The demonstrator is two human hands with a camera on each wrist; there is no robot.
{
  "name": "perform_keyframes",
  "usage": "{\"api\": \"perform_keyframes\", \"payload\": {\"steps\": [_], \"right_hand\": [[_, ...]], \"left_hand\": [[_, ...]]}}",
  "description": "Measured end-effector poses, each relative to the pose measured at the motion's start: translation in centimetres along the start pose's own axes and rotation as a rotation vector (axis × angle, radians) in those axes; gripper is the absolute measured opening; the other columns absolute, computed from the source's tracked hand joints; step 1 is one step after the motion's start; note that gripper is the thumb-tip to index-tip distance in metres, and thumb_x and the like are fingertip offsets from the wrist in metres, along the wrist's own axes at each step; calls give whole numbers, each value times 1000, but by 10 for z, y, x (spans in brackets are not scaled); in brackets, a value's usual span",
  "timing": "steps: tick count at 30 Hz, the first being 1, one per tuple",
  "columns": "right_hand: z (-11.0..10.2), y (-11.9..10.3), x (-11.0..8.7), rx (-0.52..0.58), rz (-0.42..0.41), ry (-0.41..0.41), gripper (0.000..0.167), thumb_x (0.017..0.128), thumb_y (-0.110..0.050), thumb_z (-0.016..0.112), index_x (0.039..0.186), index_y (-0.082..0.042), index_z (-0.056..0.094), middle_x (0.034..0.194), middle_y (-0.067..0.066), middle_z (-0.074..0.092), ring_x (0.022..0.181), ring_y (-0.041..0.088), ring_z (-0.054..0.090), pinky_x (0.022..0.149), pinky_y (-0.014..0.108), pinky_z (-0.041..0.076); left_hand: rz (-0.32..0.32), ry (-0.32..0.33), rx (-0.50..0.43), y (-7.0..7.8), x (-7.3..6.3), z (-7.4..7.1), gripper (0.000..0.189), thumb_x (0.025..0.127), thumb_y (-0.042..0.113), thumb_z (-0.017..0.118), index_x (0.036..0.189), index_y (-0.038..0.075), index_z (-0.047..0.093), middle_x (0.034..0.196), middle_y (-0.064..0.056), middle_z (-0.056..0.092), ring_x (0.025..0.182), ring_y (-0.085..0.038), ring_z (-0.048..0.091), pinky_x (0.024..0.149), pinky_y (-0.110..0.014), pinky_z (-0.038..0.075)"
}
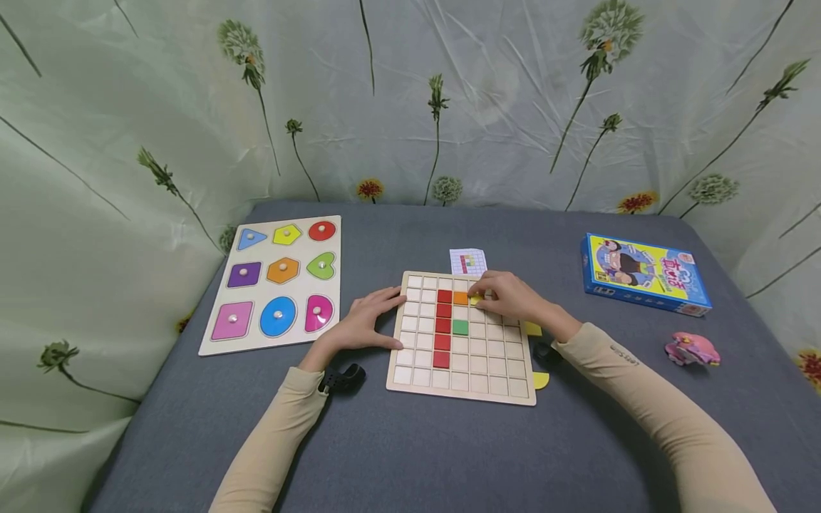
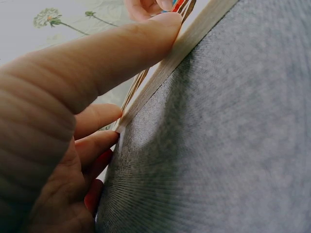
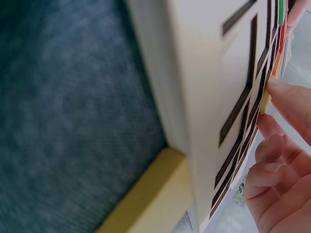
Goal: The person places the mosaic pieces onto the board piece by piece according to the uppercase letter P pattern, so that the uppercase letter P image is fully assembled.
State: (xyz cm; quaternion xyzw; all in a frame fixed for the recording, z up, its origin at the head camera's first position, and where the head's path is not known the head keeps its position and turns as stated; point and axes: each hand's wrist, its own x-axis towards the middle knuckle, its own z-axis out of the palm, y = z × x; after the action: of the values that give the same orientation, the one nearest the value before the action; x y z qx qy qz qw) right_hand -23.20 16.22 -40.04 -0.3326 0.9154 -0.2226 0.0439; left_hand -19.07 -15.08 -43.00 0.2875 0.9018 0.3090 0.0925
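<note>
A wooden grid board lies on the table with a column of red tiles, an orange tile and a green tile in its cells. Between thumb and fingers, my right hand pinches a yellow tile at the cell just right of the orange one. My left hand rests at the board's left edge, its extended thumb and fingertips touching the rim. Behind the board lies a small pattern card, partly covered by it.
To the left lies a shape puzzle board with knobbed pieces. Yellow pieces poke out from under the grid board's right edge. A blue and yellow box and a pink toy sit at the right. Patterned fabric hangs behind the table.
</note>
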Motion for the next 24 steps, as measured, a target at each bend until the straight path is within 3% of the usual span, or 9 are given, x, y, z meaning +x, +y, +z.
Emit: {"api": "perform_keyframes", "payload": {"steps": [18, 24], "right_hand": [[-8, -6, -9, 58, 48, -9, 19, 84, -13, 67, 103, -7, 71, 96, 8, 68, 68, 11, 47, 65, 24, 39], [-14, -4, -15, 81, 59, -12, 19, 85, -13, 66, 103, -7, 71, 88, 5, 65, 63, 10, 43, 60, 22, 35]], "left_hand": [[-7, -6, -6, 0, 1, 1, 85, 72, 36, 77, 144, 11, 38, 154, -13, 29, 143, -32, 23, 105, -56, 20], [-9, -6, 1, -1, 1, 1, 85, 72, 37, 77, 144, 12, 38, 154, -13, 29, 143, -32, 23, 105, -56, 20]]}}
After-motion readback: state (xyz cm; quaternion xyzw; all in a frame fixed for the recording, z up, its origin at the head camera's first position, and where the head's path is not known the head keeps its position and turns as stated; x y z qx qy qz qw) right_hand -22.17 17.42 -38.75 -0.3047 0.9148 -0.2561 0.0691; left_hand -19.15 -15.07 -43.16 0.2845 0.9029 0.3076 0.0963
